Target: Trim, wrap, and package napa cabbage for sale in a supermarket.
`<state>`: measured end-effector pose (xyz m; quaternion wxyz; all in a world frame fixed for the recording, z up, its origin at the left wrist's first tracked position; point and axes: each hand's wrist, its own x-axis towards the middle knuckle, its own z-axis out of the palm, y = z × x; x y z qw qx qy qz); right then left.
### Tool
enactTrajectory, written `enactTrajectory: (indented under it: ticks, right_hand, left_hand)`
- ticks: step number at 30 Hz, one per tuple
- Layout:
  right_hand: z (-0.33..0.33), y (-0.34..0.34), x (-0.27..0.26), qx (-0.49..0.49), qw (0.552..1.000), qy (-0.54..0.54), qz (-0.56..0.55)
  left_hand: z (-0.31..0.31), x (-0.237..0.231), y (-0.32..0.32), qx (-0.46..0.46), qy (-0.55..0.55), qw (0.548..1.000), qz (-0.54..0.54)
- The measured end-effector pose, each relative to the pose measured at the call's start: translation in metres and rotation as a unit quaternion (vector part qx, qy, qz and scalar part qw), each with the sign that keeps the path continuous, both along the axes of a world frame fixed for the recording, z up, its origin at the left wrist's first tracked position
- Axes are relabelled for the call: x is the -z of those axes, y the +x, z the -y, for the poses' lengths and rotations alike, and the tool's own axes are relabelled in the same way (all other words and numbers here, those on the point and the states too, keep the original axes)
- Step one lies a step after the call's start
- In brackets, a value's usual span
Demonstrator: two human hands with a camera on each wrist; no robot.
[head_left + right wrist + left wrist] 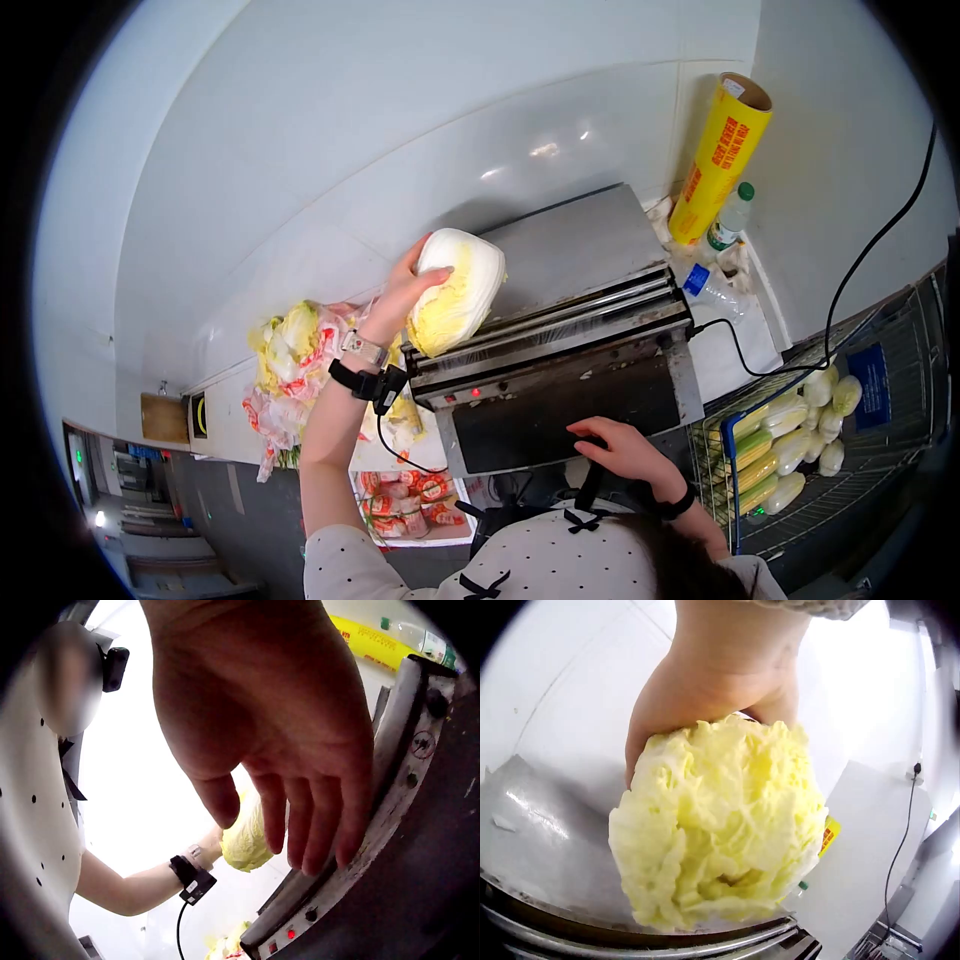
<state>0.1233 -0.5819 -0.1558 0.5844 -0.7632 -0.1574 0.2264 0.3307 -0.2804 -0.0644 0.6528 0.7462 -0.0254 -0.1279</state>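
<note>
My left hand (402,292) grips a napa cabbage (462,290) by its side, the thumb across its pale leaves. The cabbage is raised over the left part of a metal film-wrapping machine (585,235). In the left wrist view the yellow, ruffled leaf end of the cabbage (724,825) faces the camera, and it hides the fingertips. Above the machine's dark front plate (565,410) hovers my right hand (628,452), holding nothing. Its fingers (298,817) hang loosely extended in the right wrist view. A small red light glows on the machine's front bar.
Leafy cabbages in plastic bags (290,350) lie left of the machine. A yellow film roll (722,160) stands at the back right, beside plastic bottles (732,215). To the right, a wire cart (780,530) holds wrapped vegetables. A box (445,540) of red-labelled packs sits below. A black cable runs rightward.
</note>
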Motion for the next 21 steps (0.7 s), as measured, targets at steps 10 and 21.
enactTrajectory:
  ticks: [10,21]
  right_hand:
    - [0.023,-0.002,0.001,0.092,0.995,-0.037,-0.026]
    - [0.000,0.009,0.009,0.138,0.989,-0.054,-0.017]
  left_hand:
    - [0.033,0.028,0.049,0.158,0.213,0.957,0.119]
    - [0.038,0.032,0.036,0.236,0.461,0.807,0.284]
